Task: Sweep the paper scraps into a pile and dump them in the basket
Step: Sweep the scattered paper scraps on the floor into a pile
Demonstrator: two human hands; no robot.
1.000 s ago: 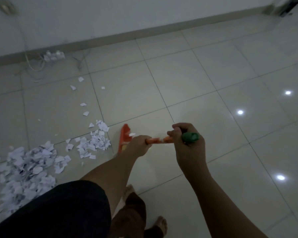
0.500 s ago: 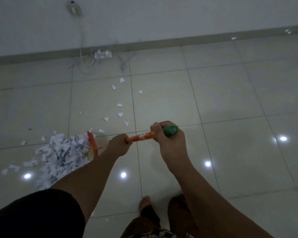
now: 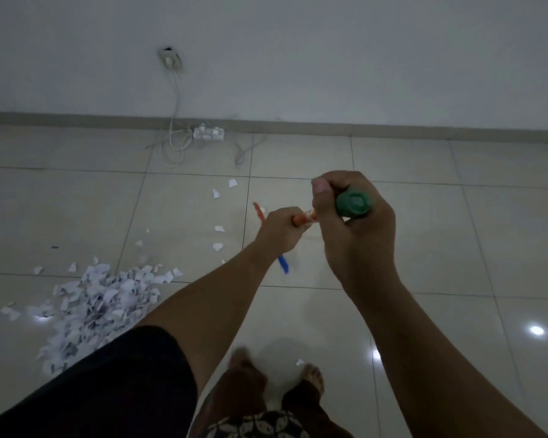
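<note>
Head view: I'm gripping the broom handle [image 3: 302, 219] with both hands. Right hand [image 3: 358, 241] is curling round the top end, just under the green cap [image 3: 354, 203]. Left hand [image 3: 280, 230] is clamping the orange shaft lower down, at 9 o'clock of the right. A label is showing between the fists, too blurred to read. Broom head [image 3: 259, 211] is sticking out past the left fist, motion-blurred. Scrap pile [image 3: 98, 298] is lying on the tiled floor [image 3: 424, 232] at 8 o'clock of my hands, well apart from the broom. Loose scraps [image 3: 218, 229] are trailing at 9 to 11 o'clock of the left hand. One single scrap [image 3: 299, 361] is sitting between my bare feet [image 3: 314, 374]. Power strip [image 3: 208, 133] is lying by the skirting at 11 o'clock, with a cable running up to the wall socket [image 3: 170, 58].
</note>
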